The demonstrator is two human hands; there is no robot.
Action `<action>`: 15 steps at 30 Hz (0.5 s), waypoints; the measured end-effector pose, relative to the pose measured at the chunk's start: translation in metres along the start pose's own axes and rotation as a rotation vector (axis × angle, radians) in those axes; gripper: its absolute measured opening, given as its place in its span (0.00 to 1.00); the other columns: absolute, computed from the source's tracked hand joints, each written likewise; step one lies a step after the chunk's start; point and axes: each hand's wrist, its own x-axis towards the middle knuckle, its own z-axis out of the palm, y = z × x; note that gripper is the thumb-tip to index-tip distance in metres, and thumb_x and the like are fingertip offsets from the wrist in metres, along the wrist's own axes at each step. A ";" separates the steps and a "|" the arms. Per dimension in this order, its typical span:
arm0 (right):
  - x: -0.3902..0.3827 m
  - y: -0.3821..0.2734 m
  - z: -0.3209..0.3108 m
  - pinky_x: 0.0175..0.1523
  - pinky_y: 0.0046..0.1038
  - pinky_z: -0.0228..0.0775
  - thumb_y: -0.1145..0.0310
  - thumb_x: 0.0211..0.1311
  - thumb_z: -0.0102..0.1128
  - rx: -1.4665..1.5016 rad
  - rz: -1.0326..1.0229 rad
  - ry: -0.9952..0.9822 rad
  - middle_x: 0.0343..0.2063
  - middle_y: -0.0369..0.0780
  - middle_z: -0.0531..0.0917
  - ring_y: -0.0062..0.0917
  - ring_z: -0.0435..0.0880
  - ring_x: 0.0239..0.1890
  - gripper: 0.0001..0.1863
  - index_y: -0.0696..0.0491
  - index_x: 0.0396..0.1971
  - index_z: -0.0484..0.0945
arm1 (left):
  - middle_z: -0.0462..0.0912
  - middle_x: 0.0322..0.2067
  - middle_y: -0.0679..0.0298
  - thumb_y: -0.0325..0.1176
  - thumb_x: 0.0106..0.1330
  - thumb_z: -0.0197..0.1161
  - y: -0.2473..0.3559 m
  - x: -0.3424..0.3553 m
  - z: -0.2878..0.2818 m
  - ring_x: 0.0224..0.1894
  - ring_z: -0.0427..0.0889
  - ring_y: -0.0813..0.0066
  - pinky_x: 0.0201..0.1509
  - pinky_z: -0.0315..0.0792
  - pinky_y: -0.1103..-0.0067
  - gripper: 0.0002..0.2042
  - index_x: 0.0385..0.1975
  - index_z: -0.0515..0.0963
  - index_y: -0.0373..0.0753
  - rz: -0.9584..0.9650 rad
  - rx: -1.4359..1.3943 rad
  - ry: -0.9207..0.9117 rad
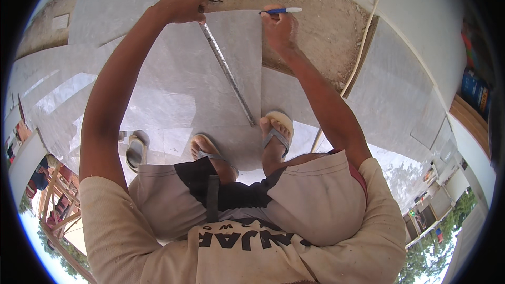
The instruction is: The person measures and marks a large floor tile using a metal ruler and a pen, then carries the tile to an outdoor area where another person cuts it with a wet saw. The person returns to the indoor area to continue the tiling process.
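My left hand (pixel 184 5) is closed at the far end of a narrow silver metal strip (pixel 223 63) that looks like a ruler. It slants across a large grey tile (pixel 168 73), its near end lying just beside my right foot. My right hand (pixel 281 30) grips a blue marker (pixel 286 10) with a pale end pointing right. The marker's other end is at the far right corner of the tile, where the bare dirt begins. Whether its tip touches the tile is too small to tell.
My feet, in flip-flops (pixel 284 122), stand on the grey slabs at the near side. A loose sandal (pixel 135 152) lies to the left. Brown dirt (pixel 315 26) spreads beyond the tile. More slabs (pixel 400 79) and a pale cord (pixel 363 47) are on the right.
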 end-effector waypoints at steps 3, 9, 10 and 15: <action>0.001 0.002 -0.002 0.40 0.33 0.76 0.69 0.56 0.63 -0.073 -0.019 -0.018 0.30 0.45 0.83 0.34 0.85 0.33 0.08 0.55 0.35 0.80 | 0.82 0.28 0.57 0.34 0.45 0.74 -0.014 -0.012 0.010 0.37 0.81 0.60 0.44 0.74 0.68 0.10 0.24 0.83 0.35 0.046 -0.041 0.042; 0.004 0.016 -0.010 0.42 0.31 0.76 0.69 0.55 0.63 -0.136 0.033 0.076 0.30 0.43 0.84 0.32 0.85 0.34 0.09 0.54 0.36 0.80 | 0.81 0.30 0.59 0.33 0.46 0.73 -0.006 -0.023 0.000 0.41 0.79 0.61 0.48 0.73 0.69 0.11 0.27 0.84 0.35 -0.022 -0.039 -0.028; 0.001 0.016 -0.014 0.43 0.30 0.76 0.69 0.55 0.62 -0.107 0.055 0.100 0.30 0.42 0.85 0.29 0.86 0.34 0.09 0.54 0.36 0.80 | 0.81 0.30 0.59 0.32 0.46 0.74 -0.008 -0.023 -0.001 0.41 0.79 0.61 0.48 0.73 0.69 0.11 0.26 0.84 0.35 -0.017 -0.053 -0.021; -0.010 0.012 -0.030 0.43 0.26 0.76 0.70 0.56 0.63 0.013 0.078 0.121 0.30 0.40 0.85 0.24 0.85 0.34 0.09 0.56 0.36 0.81 | 0.80 0.29 0.60 0.31 0.45 0.75 -0.005 -0.026 -0.005 0.39 0.79 0.62 0.48 0.73 0.69 0.10 0.25 0.83 0.35 -0.083 -0.079 -0.035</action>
